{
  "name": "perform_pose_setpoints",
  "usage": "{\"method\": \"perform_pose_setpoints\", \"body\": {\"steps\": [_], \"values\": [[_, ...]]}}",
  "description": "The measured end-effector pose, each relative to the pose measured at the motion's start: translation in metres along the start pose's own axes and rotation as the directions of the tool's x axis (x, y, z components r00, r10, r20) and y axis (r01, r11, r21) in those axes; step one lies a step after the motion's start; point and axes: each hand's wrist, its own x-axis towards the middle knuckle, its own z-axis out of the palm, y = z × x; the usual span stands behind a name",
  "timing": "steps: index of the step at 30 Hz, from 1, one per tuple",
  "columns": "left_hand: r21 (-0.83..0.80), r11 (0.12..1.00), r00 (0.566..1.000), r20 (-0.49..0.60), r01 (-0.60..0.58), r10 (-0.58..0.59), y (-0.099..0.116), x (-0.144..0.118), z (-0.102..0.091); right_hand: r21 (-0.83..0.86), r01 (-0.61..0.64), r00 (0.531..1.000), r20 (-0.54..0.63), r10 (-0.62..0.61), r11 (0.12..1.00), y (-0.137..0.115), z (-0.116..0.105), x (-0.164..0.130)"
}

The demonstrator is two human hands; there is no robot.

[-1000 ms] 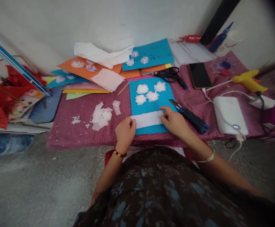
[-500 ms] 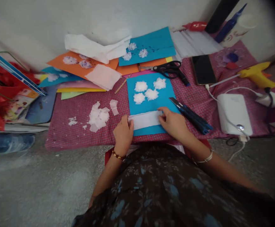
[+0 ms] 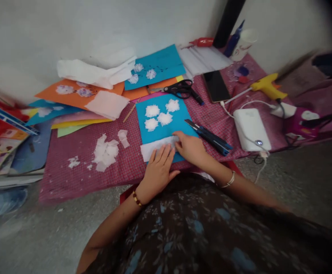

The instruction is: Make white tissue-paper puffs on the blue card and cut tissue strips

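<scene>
A folded white tissue paper strip [image 3: 146, 151] lies across the lower part of a blue card [image 3: 157, 99]. My left hand [image 3: 159, 171] rests flat on the strip's middle, fingers stretched out and holding nothing. At the strip's right end, my right hand [image 3: 191, 149] has its fingers curled and pinches the paper. Above the strip, several fluffy white paper flowers [image 3: 165, 118] sit on the card. A dark blue utility knife [image 3: 210, 139] with its blade out lies just right of the card, close to my right hand.
Left of the card lies a pile of torn tissue pieces [image 3: 105, 152]. Black scissors [image 3: 180, 89], a phone [image 3: 216, 86], a white power bank [image 3: 251, 129] and a yellow glue gun [image 3: 268, 86] lie farther back and right. Colored sheets [image 3: 108, 89] are stacked at back left.
My left hand has moved from pinching the strip's left end to lying flat on its middle. My right hand stays at the right end. The view has turned to the right.
</scene>
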Motion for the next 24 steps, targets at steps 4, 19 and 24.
{"method": "perform_pose_setpoints", "body": {"steps": [4, 19, 24], "values": [[0.064, 0.998, 0.998, 0.059, 0.015, -0.018, -0.005, 0.0, 0.012, -0.01, 0.029, 1.0, -0.005, -0.029, 1.0, 0.001, -0.002, -0.003], [-0.215, 0.977, 0.997, -0.076, -0.002, -0.015, -0.027, 0.016, -0.018, -0.103, -0.003, 0.976, -0.215, -0.019, 0.995, 0.084, -0.089, 0.06], [-0.116, 0.992, 0.998, -0.031, 0.055, -0.059, -0.063, 0.051, -0.041, -0.131, 0.032, 0.979, -0.196, -0.058, 0.991, 0.09, -0.089, 0.105]]}}
